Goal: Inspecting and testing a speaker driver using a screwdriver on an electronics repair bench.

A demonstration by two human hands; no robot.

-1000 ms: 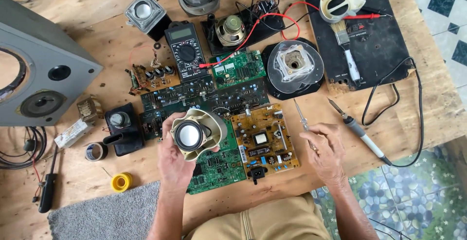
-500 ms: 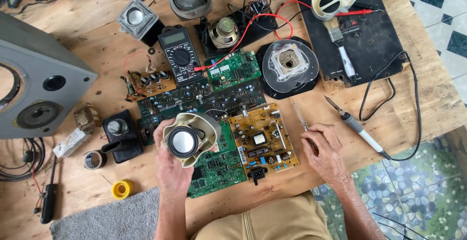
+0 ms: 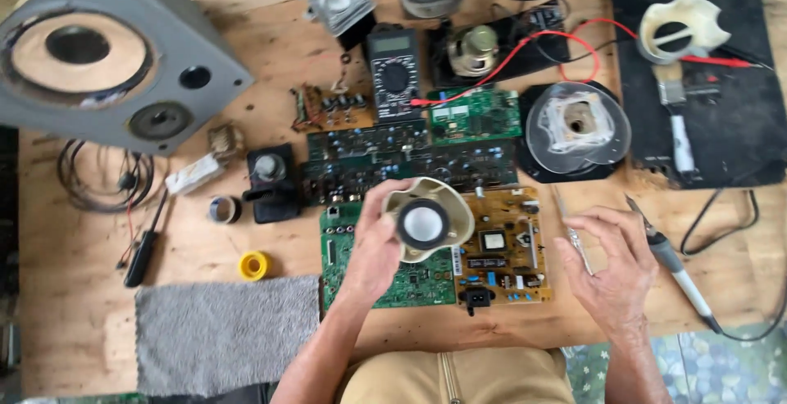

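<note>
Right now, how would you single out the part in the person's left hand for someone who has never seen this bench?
Start at the big grey speaker cabinet, then go right and toward the person, to the green circuit board and yellow circuit board at the near edge. Above them the left hand holds up a small speaker driver, its cream frame ringing a black magnet with a pale round centre.

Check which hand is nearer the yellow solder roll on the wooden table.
Left. The left hand, holding the cream speaker, is right of the yellow solder roll; the right hand is farther right.
</note>
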